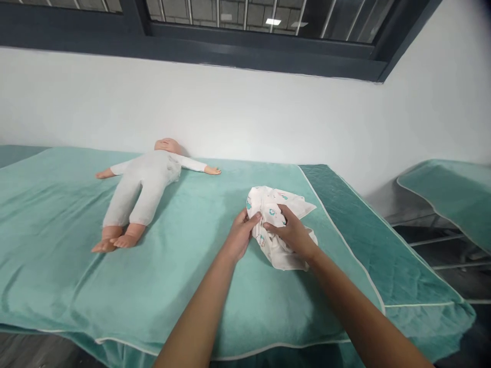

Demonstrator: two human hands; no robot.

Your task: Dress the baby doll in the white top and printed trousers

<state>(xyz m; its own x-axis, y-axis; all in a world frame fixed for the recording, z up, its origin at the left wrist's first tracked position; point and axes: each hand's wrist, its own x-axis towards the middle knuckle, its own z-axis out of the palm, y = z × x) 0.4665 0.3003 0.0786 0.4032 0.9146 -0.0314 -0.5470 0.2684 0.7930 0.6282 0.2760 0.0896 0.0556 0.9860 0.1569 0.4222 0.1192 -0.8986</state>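
Bunched up between my two hands is a white baby garment (271,258) with small teal and coloured prints. My left hand (241,232) grips its left edge, thumb on top. Fingers bent into the folds, my right hand (288,229) holds the cloth from the right. One corner of the fabric points out to the upper right. A baby doll (148,176) in a white long-sleeved body lies on its back to the left, head towards the wall, arms spread. Neither hand touches it.
A light green cover (184,286) with pale piping lies over the bed. Darker green quilted fabric (387,255) shows at right. Behind stand a white wall (230,112) and a dark window frame (261,53). A second green-covered surface (456,189) is at far right, beside metal bars (448,266).
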